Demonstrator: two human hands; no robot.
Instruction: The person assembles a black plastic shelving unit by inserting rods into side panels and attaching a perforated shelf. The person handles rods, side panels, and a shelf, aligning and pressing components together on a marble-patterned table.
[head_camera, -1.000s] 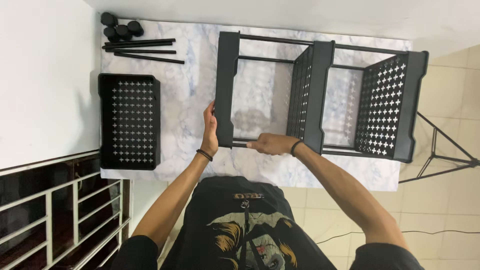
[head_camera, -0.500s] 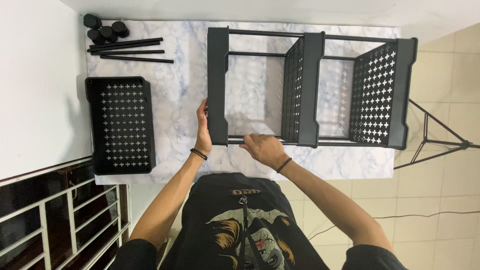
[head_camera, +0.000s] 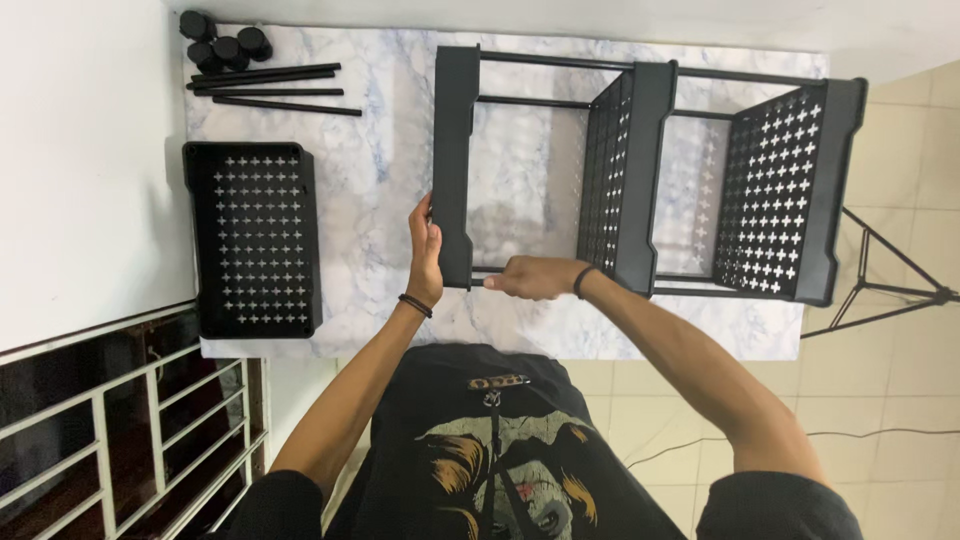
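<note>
On a marble table (head_camera: 380, 170), the left hand (head_camera: 425, 255) steadies a black rack's end panel (head_camera: 455, 165) while the right hand (head_camera: 530, 277) closes its grip around the lower connecting rod (head_camera: 487, 270), bracing the joint.

A loose black perforated tray (head_camera: 255, 238) is lying flat on the left part of the marble tabletop (head_camera: 375, 170). Above it, four thin black rods (head_camera: 272, 88) are lying side by side, with black caster wheels (head_camera: 222, 45) clustering at the corner. A tripod leg (head_camera: 885, 290) is standing on the tiled floor (head_camera: 900, 400), and white railings (head_camera: 120, 440) are showing at lower left.
</note>
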